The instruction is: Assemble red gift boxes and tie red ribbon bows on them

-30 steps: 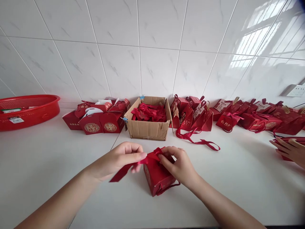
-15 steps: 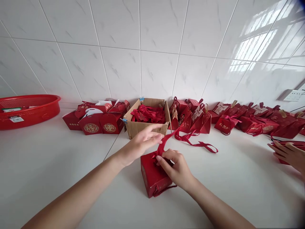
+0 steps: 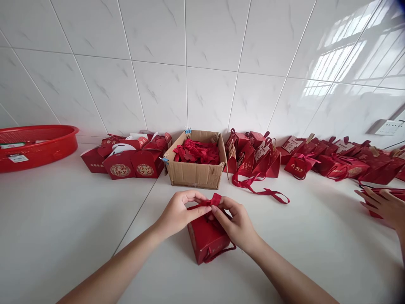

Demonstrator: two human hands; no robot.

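Observation:
A red gift box lies on the white table in front of me, with a twisted red cord handle at its near end. On top of it, a red ribbon is bunched between my hands. My left hand pinches the ribbon from the left, thumb and fingers closed. From the right, my right hand pinches it too, its thumb near the left thumb. My fingers partly hide the ribbon's loops and the box top.
A cardboard carton of red ribbons stands behind the box. Loose ribbon lies to its right. Red boxes sit left, and several more line the wall rightward. A red basket stands far left. Another person's hand is at right.
My left hand has come down and closed on the ribbon, whose raised end is now drawn down and folded by the box top. My right hand stays in nearly the same place.

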